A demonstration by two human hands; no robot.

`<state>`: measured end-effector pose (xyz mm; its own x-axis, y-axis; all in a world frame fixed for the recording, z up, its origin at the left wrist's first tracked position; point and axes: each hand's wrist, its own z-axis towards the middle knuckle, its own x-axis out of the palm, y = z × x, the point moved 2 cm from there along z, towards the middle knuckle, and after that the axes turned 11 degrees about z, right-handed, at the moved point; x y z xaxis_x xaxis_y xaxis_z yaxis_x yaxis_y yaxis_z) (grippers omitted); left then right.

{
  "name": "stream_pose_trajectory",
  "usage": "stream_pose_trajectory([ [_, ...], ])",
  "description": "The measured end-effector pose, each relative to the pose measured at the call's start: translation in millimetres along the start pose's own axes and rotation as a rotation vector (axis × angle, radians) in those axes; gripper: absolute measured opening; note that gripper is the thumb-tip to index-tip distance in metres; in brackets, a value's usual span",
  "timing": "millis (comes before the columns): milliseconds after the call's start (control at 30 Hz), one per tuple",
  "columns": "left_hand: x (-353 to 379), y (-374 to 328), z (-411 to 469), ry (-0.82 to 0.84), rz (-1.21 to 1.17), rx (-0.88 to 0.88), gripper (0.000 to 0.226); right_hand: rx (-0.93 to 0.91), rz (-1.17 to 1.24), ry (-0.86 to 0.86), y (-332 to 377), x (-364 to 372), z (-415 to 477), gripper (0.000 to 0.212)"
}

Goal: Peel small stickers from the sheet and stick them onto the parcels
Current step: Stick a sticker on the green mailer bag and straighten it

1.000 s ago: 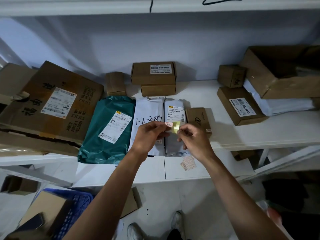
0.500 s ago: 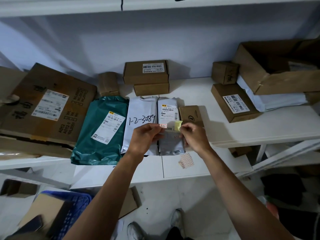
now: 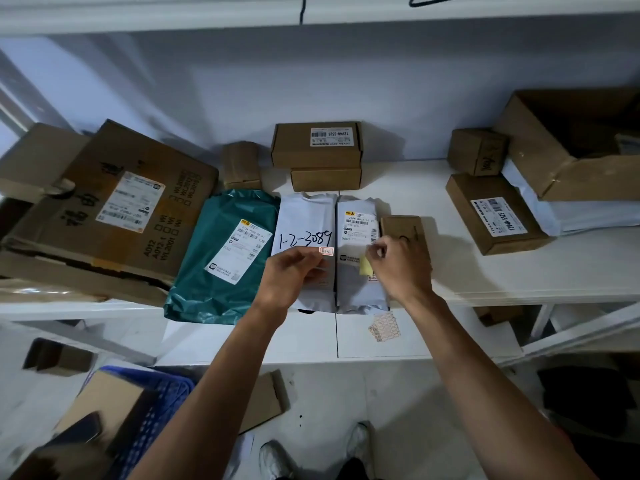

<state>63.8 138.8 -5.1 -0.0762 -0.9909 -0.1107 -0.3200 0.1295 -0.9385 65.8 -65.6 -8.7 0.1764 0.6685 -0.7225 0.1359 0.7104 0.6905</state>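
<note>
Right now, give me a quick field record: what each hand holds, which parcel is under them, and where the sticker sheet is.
left hand: pinching a small red-and-white sticker at the fingertips
right hand: holding a yellow backing scrap
parcel under sticker: white mailer with handwritten 1-2-3089
neighbouring parcels: green mailer on its left, grey mailer on its right
sticker sheet: lying on the white shelf, near edge, in front of the grey mailer
sticker pressed down: cannot tell

White shelf (image 3: 519, 271) set against a pale, bluish-white wall (image 3: 346, 81). A second white shelf board (image 3: 207, 15) runs overhead, with a dark cable across it. Pale floor (image 3: 329, 393) below, speckled with dirt. Blue plastic crate (image 3: 162, 410) stands at lower left. Lighting dim, shadows soft
</note>
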Motion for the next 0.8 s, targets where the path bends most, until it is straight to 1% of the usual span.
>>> stream_pose_trajectory([
  [33,-2,0,0,0.0,-0.004,0.004,0.012,-0.052,0.044,0.009,6,2,-1,0.02],
  [133,-7,0,0,-0.006,-0.001,0.017,0.014,-0.143,0.294,0.143,26,12,-7,0.014],
  [200,-12,0,1,-0.016,-0.003,0.021,0.013,-0.141,0.422,0.174,36,21,-9,0.012],
  [267,-18,0,2,-0.025,-0.018,0.023,0.013,-0.115,0.495,0.185,44,29,-11,0.011],
  [500,-39,-2,-2,-0.042,-0.013,0.051,0.011,-0.038,0.627,0.214,62,42,-19,0.015],
  [633,-54,0,-3,-0.054,-0.036,0.047,0.009,-0.002,0.664,0.196,72,51,-20,0.013],
  [800,-76,6,-5,-0.066,-0.039,0.036,0.009,-0.016,0.658,0.252,89,64,-23,0.011],
])
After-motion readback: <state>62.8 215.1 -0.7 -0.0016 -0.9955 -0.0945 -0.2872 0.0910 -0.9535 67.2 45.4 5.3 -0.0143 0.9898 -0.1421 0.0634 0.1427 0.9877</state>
